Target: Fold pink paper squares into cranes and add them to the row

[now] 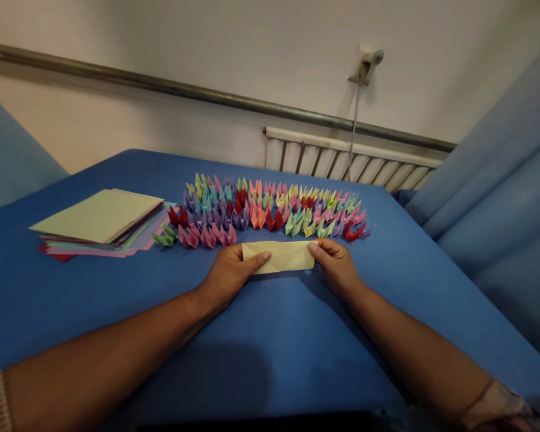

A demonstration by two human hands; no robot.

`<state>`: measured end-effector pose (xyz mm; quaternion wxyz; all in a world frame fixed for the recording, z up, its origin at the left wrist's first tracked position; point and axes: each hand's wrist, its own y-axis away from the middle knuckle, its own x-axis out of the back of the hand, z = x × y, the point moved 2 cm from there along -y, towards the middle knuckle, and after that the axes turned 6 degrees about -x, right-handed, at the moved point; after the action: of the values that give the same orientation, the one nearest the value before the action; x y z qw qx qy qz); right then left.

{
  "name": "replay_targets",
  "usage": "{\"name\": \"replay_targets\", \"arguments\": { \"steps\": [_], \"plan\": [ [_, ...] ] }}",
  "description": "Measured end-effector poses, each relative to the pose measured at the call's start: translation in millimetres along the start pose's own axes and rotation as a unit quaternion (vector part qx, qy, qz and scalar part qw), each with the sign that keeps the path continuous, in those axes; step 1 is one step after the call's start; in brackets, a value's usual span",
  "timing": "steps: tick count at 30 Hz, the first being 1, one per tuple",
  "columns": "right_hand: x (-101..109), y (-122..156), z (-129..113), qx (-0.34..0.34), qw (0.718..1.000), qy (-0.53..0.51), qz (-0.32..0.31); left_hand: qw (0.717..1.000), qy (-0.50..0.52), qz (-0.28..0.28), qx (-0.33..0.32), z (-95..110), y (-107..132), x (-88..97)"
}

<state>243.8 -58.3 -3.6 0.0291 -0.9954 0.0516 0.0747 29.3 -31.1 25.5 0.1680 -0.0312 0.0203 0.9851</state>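
A pale yellow folded sheet of paper [285, 257] is stretched between my hands, just above the blue table. Faint crease lines run across its face. My left hand [234, 267] grips its left end, thumb on the front and fingers hidden behind. At the other end, my right hand [335, 261] pinches the upper right corner between thumb and fingers. Right behind the paper stand rows of small folded-paper cranes [263, 207] in red, pink, purple, green, yellow and blue.
To the left lies a stack of coloured paper sheets [101, 219], a pale green one on top. Everything rests on a blue-covered table [171, 360]. Beyond it are a wall rail [184, 90], a radiator [342, 150] and a socket with a cord [365, 66]. Blue curtains [508, 180] hang at the right.
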Motion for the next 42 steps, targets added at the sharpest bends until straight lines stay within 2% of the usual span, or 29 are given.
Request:
{"name": "replay_targets", "arguments": {
  "steps": [6,19,35,38,42],
  "plan": [
    [-3,0,0,-0.021,0.999,0.026,-0.02,1.0,0.002,-0.011,-0.002,2,2,-1.3],
    [-4,-1,0,-0.021,0.999,0.024,-0.017,1.0,-0.017,0.0,-0.011,0,0,0.2],
    [-5,-3,1,-0.021,0.999,0.032,-0.01,0.999,-0.017,0.035,-0.009,1,-2,1.3],
    [-4,-6,4,-0.029,0.999,0.029,-0.013,0.998,-0.048,0.031,-0.012,-1,-3,2.4],
    [2,-13,12,-0.055,0.995,0.078,-0.01,0.987,-0.151,0.015,-0.051,-6,-11,7.0]
  ]
}}
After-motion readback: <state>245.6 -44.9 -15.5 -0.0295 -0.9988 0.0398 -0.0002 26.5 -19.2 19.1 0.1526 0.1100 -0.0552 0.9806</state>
